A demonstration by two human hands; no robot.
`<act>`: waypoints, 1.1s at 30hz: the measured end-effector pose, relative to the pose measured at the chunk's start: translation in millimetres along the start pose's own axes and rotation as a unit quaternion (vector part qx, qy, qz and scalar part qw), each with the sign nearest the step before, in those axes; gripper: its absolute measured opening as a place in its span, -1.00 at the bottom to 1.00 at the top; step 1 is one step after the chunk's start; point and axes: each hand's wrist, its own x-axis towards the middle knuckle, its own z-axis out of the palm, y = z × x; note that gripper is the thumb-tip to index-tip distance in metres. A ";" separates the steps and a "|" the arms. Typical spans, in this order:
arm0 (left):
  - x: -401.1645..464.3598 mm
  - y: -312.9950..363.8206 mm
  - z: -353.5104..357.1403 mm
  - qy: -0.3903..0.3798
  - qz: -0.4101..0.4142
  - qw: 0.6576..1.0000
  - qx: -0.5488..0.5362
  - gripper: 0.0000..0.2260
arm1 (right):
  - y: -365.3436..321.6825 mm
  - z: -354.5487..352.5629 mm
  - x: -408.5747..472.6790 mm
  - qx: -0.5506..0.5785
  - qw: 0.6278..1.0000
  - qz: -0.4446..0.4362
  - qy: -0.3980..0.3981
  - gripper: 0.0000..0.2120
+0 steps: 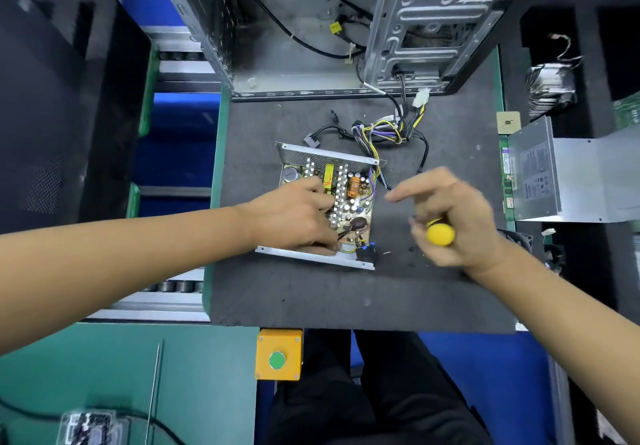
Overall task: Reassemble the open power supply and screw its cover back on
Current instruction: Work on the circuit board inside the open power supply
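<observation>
head: right hand (450,216) seemingly grips screwdriver (439,233).

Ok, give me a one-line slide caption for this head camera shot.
Left hand steadies the open power supply on the grey mat while the right hand holds a yellow-handled screwdriver.

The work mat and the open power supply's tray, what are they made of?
The work mat looks like dark grey foam: matte, speckled, with a thick soft edge. The open power supply sits in a tray that looks like bare sheet metal: shiny silver, with folded rims and punched holes.
</observation>
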 end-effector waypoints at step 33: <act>3.3 1.9 -12.2 -0.054 0.003 0.999 0.001 -0.73 | -11.6 13.7 15.5 -0.124 0.956 -0.081 -0.252 -0.86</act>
